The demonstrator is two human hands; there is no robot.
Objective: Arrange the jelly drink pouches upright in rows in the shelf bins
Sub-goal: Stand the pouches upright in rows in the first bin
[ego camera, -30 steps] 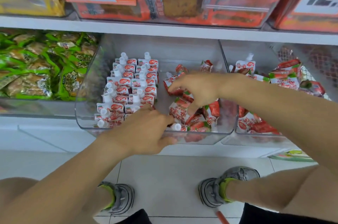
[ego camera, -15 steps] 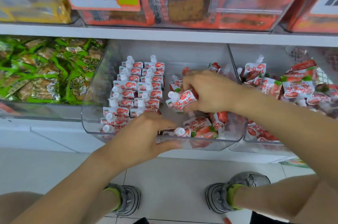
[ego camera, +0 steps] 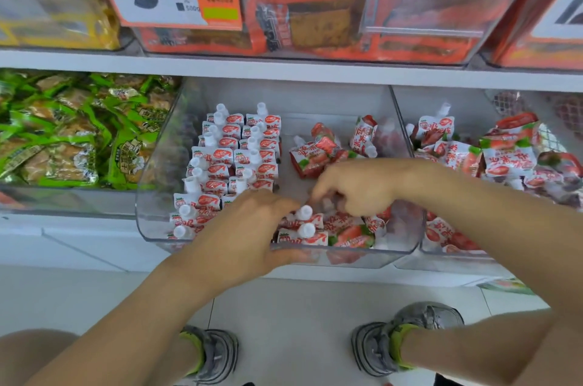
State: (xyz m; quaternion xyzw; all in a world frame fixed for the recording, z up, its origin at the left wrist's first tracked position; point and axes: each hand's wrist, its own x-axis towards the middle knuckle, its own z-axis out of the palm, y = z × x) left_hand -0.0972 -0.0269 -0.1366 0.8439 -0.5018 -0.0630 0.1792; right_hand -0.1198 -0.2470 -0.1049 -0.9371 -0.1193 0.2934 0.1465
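Right hand [ego camera: 356,187] is now pressing down at the near middle of the clear bin [ego camera: 151,196], fingers curled and tips buried among the pouches; half a second ago I was seeing it hold a pouch up in the air above the loose heap, and that pouch is no longer visible in the air. I am judging that it is being seated at the head of a third row, but whether the fingers are closed on it or just nudging it I cannot tell, since the knuckles are hiding the tips. Left hand [ego camera: 246,234] is hanging over the near rim of the bin, thumb outside the wall, fingers bent inward against the near end of the rows; it is looking like a bracing hold rather than a grip on any one pouch, though I cannot say for certain.

Meaning for the task: the third row is starting, with two capped pouches [ego camera: 304,221] standing just beside the left fingers.

Standing rows [ego camera: 233,158] are filling the left half of the bin, two files running near to far, white caps up, red-and-white faces overlapping. Loose pouches [ego camera: 318,152] are lying flat and tilted across the right half, some on their sides, a few more heaped near the right wall. The neighbouring bin [ego camera: 407,120] on the right is holding an unsorted pile [ego camera: 504,155] of the same pouches.
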